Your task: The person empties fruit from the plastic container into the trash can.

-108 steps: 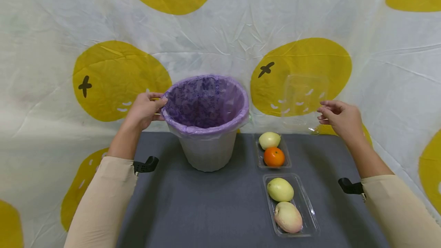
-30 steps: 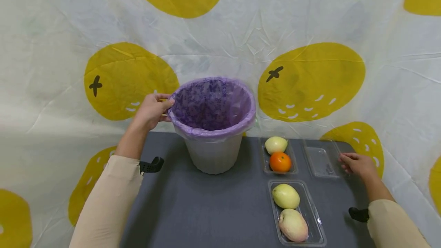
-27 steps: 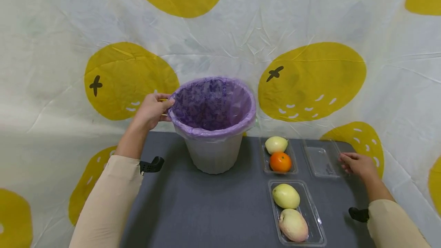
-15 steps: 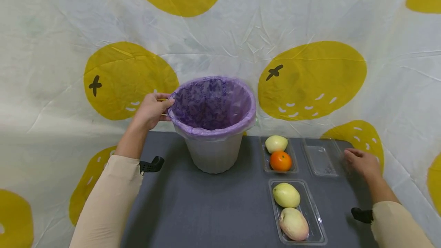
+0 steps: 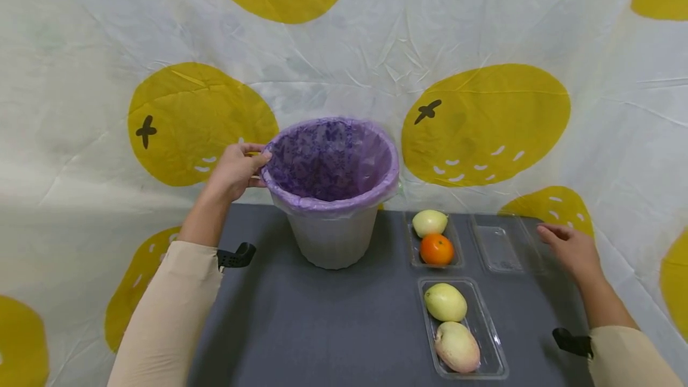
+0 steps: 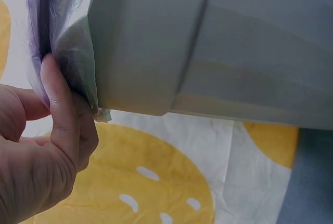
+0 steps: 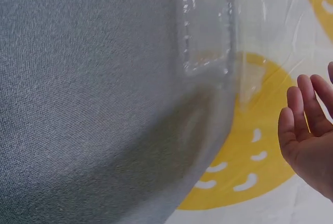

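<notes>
My left hand [image 5: 233, 172] pinches the rim of a pale trash can [image 5: 333, 240] lined with a purple bag [image 5: 322, 203]. In the left wrist view, the fingers of that left hand [image 6: 49, 146] lie against the folded-over liner [image 6: 73, 47], below the can's grey side [image 6: 151, 42]. My right hand [image 5: 575, 249] hovers with relaxed fingers and nothing in them, just right of a clear plastic tray [image 5: 502, 248] at the back right of the table. The right wrist view has the fingers of the right hand [image 7: 312, 135] apart from this tray [image 7: 205, 31].
A clear tray [image 5: 459, 258] near the can holds a pale yellow fruit [image 5: 430, 223] and an orange [image 5: 437, 249]. Closer in, another tray [image 5: 491, 345] holds a yellow-green fruit [image 5: 445, 302] and a peach-like fruit [image 5: 457, 347]. A patterned cloth [image 5: 333, 70] hangs behind the grey table [image 5: 322, 327].
The clear tray, earlier held up by my right hand, now lies on the table. My right hand has let go and drawn back slightly right and up. The left hand keeps its hold.
</notes>
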Motion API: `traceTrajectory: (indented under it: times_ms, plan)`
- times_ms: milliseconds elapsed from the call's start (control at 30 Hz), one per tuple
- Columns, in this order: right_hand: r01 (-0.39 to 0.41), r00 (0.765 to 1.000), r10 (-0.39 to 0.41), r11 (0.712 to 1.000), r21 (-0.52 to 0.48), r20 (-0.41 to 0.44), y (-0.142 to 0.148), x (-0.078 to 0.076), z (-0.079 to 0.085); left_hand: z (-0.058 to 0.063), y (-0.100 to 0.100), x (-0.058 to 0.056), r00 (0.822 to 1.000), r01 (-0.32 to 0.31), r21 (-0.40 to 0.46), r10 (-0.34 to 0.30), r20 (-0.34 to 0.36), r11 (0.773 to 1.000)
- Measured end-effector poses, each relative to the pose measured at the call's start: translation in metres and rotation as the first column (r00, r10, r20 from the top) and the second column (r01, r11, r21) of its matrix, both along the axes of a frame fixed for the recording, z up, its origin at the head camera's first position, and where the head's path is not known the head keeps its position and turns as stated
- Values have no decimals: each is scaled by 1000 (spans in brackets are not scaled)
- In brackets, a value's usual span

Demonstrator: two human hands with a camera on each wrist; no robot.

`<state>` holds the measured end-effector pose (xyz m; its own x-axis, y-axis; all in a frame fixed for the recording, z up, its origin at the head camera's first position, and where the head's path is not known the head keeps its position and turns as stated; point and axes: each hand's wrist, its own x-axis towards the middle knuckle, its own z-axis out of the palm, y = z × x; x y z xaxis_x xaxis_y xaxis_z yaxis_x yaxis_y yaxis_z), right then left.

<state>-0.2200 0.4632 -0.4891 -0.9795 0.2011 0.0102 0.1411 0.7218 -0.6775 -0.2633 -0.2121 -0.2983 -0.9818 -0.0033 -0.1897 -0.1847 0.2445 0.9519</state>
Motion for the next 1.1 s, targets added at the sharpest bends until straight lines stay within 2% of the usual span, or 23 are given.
traceTrajectory:
  times_ms: [200,367,600,767,1100]
  plan:
    - [-84,994,83,996,-9,-64,-23,2,13,1,1,0,1000,1,3,-1,7,1000]
    - [-145,987,144,989,-18,-70,-40,2,19,0,1,-1,1000,4,2,-4,3,1000]
    - [-212,977,211,974,-85,-20,-66,0,25,0,1,-1,1000,-5,3,5,-9,1000]
    - [-274,961,276,949,-155,-6,-84,-5,29,2,2,1,1000,9,8,-9,-11,1000]
    - [-321,930,357,907,-270,92,-116,-24,27,-1,0,0,1000,9,25,-9,0,1000]
